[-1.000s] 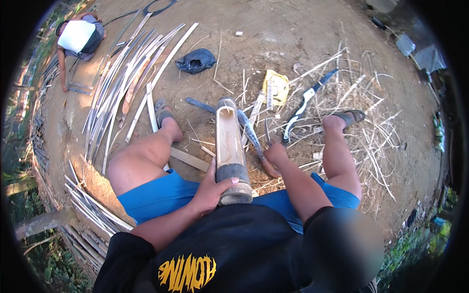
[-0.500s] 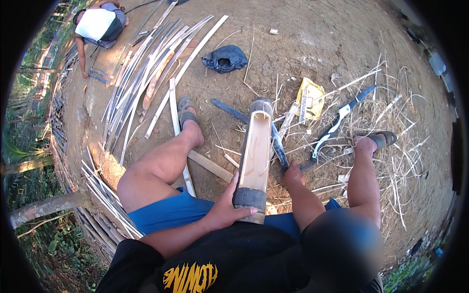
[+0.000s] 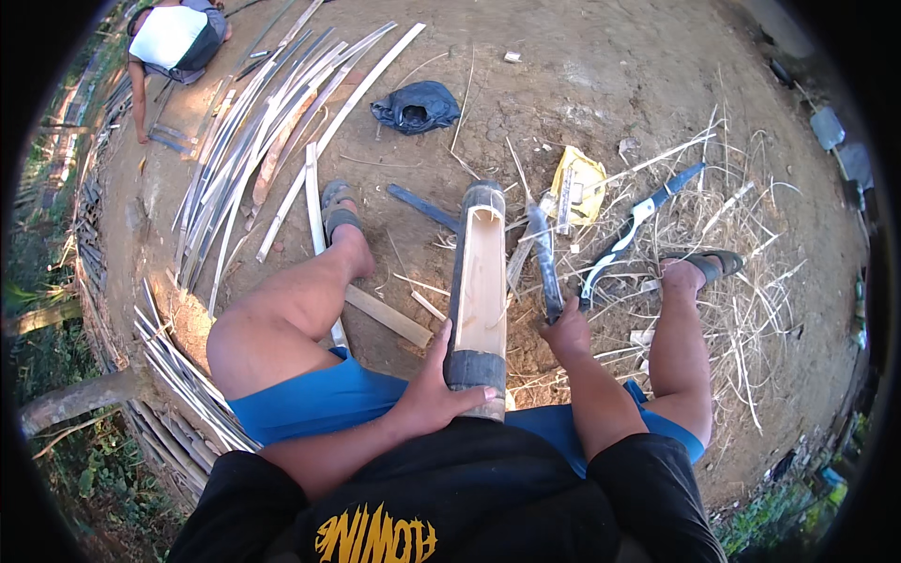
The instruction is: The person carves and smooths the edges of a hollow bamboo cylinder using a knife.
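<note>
A bamboo section [image 3: 485,281] stands tilted between my legs, its top side cut away to show a pale, hollow inside with dark green skin at both ends. My left hand [image 3: 436,387] is closed around its lower end, thumb lying across it. Right of the bamboo, my right hand [image 3: 567,330] grips a long-bladed knife [image 3: 544,249], blade pointing away from me and apart from the bamboo. Just beyond that hand lies a folding saw [image 3: 621,239] with a white and black handle.
Long split bamboo strips [image 3: 282,141] lie at the far left, near a crouching person [image 3: 174,42]. A black plastic bag [image 3: 416,107], a yellow bag [image 3: 575,183] and a dark flat strip [image 3: 422,206] rest on the dirt. Thin shavings [image 3: 732,291] surround my right foot.
My right hand has turned the knife, so its blade now shows more broadly, farther from the bamboo. The view has shifted slightly; my left hand keeps its hold.
</note>
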Motion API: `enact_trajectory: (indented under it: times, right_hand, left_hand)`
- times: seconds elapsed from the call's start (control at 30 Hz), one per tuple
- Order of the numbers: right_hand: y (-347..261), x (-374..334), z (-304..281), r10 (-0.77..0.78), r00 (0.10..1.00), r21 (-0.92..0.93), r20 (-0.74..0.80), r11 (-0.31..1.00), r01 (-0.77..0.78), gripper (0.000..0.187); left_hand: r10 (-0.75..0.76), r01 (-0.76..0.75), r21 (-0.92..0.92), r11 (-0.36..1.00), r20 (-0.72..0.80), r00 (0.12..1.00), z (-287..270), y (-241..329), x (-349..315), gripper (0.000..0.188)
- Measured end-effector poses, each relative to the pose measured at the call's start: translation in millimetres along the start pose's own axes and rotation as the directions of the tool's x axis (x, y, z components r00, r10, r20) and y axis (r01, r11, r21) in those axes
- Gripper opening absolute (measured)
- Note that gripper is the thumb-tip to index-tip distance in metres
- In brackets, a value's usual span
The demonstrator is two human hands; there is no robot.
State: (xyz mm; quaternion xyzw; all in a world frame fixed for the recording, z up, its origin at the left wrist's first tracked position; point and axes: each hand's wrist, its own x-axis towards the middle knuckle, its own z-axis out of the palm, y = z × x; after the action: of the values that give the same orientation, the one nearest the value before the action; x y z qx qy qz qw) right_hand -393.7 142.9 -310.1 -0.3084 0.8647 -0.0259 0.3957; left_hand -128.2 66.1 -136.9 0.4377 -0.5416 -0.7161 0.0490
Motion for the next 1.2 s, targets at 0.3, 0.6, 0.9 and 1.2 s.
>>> enact_trajectory:
  times: [0.3, 0.6, 0.9, 1.2]
  right_hand:
    - [-14, -14, -56, 0.145, 0.975, 0.233, -0.171, 0.967, -0.103, 0.071]
    - [-44, -98, -91, -0.464, 0.878, 0.213, 0.120, 0.875, 0.434, 0.041]
    - [-64, -130, -92, -0.505, 0.849, 0.202, 0.153, 0.857, 0.474, 0.035]
    - [-76, -110, -73, -0.466, 0.879, 0.161, 0.104, 0.880, 0.447, 0.037]
  left_hand:
    - [-0.118, 0.098, 0.324, 0.941, 0.043, 0.992, 16, 1, -2, 0.135]
    - [-0.174, 0.149, 0.483, 0.863, 0.007, 0.985, 32, 12, -6, 0.131]
    - [-0.236, 0.236, -0.008, 0.972, -0.098, 0.967, 19, 6, 25, 0.091]
    - [-0.223, 0.164, -0.163, 0.973, -0.475, 0.851, -6, 5, 101, 0.035]
